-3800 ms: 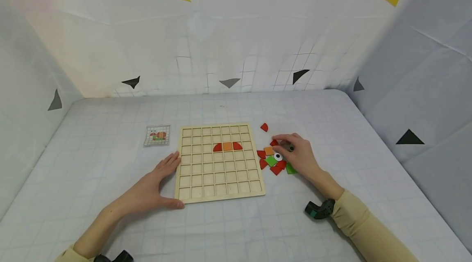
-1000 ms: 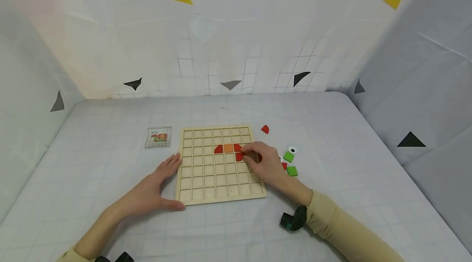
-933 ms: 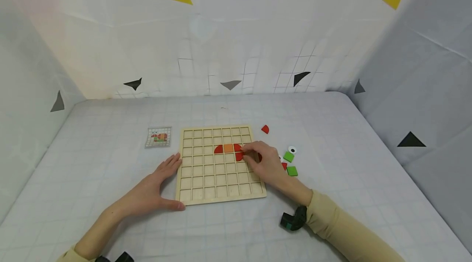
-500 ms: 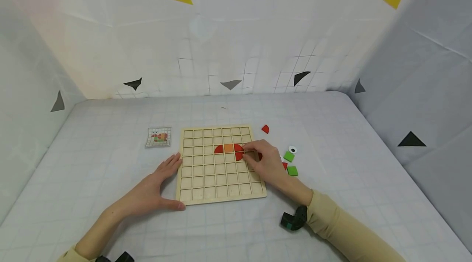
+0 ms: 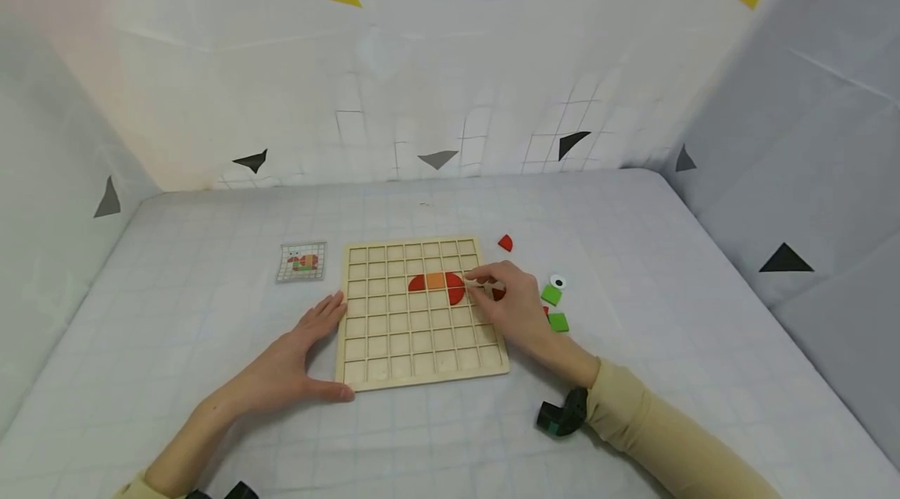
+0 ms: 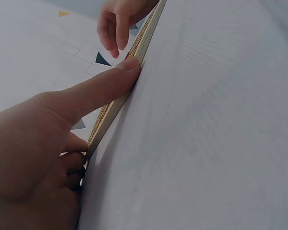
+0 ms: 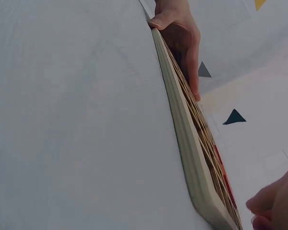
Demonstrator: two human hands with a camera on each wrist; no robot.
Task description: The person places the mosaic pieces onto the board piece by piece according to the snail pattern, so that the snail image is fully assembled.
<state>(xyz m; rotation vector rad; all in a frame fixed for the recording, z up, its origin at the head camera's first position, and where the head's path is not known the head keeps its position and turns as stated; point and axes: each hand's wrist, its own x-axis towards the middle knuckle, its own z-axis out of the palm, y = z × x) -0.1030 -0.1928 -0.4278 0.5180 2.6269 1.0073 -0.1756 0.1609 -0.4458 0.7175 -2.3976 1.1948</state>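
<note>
On the wooden grid board (image 5: 399,365), beside the right hand (image 5: 518,305), a lower red quarter-circle (image 5: 456,297) has just joined the upper quarter (image 5: 453,280), apparently completing that curve; right-hand grip? Can't tell. Opposite, the left hand (image 5: 284,365), outstretched, touches the board.

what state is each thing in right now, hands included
Grid board: flat, partly filled
Red pieces on the board: three, lying in cells
Orange square: in a cell beside red pieces
Left hand: fingers extended against the board's edge
Right hand: over the board's right side, grip unclear
Red pieces near the right hand: mostly hidden
Far red piece: loose
Green squares: two, loose
Eye disc: loose, eye up
Picture card: printed side up
</note>
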